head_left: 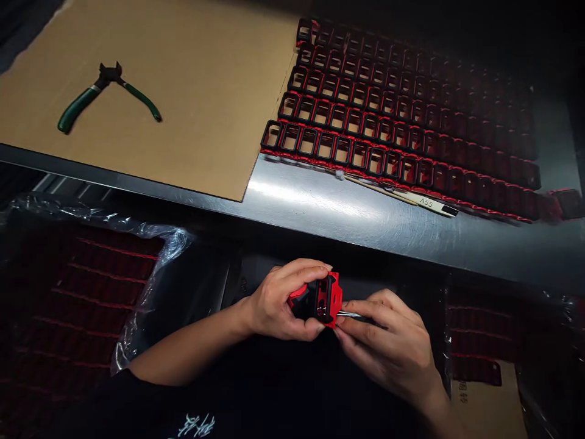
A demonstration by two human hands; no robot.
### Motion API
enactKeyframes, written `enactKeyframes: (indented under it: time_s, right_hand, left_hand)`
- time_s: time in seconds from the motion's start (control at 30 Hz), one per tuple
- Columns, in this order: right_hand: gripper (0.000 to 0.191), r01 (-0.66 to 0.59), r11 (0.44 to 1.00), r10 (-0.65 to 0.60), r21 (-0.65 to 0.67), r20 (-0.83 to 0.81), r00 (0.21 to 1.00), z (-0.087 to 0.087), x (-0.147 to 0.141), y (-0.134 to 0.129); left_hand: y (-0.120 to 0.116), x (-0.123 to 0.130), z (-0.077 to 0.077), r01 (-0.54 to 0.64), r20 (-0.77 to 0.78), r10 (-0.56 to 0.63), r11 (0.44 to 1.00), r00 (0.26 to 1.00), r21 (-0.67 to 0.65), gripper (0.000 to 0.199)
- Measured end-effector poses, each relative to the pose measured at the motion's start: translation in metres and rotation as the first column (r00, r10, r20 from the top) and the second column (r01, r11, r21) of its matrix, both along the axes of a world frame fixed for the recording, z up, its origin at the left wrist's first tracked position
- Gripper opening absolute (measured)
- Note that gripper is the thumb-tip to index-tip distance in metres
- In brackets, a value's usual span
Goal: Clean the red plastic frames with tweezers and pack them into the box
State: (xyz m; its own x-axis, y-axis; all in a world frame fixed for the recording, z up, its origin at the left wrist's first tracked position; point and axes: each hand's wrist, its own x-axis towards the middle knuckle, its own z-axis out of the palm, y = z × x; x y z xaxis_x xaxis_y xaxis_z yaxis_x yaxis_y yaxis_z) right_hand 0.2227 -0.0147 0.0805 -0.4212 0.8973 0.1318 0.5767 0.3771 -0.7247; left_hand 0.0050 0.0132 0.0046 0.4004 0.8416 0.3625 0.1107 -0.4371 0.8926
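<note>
Near my body, in front of the bench edge, my left hand (pixel 287 300) grips a red-and-black plastic housing (pixel 336 299) with a rectangular opening. Thumb and fingers clasp it from the left side. My right hand (pixel 388 338) pinches a thin metal tool (pixel 350 314) with a dark handle, which could be tweezers or a small blade. Its metal end points left and meets the red side of the housing; the exact tip is hidden there.
Rows of similar red-and-black housings (pixel 342 152) stand on the metal bench (pixel 292 195). Green-handled cutting pliers (pixel 109 76) lie open on cardboard (pixel 192 91). A stick marked A55 (pixel 425 201) lies by the front row. Plastic-lined boxes of parts (pixel 100 292) flank my body.
</note>
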Motion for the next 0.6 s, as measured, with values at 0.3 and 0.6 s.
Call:
enactKeyframes:
  time_s: [0.3, 0.6]
  right_hand:
    - [0.008, 0.010, 1.000, -0.010, -0.005, -0.004, 1.000, 0.0001, -0.0003, 0.0004]
    - [0.008, -0.014, 0.999, 0.014, -0.034, 0.017, 1.000, 0.0026, -0.0009, 0.0016]
  left_hand:
    - [0.0000, -0.0003, -0.0010, 0.009, -0.003, -0.009, 1.000, 1.000, -0.006, 0.073]
    - [0.0007, 0.0004, -0.0004, 0.003, -0.035, -0.003, 1.000, 0.999, 0.009, 0.071]
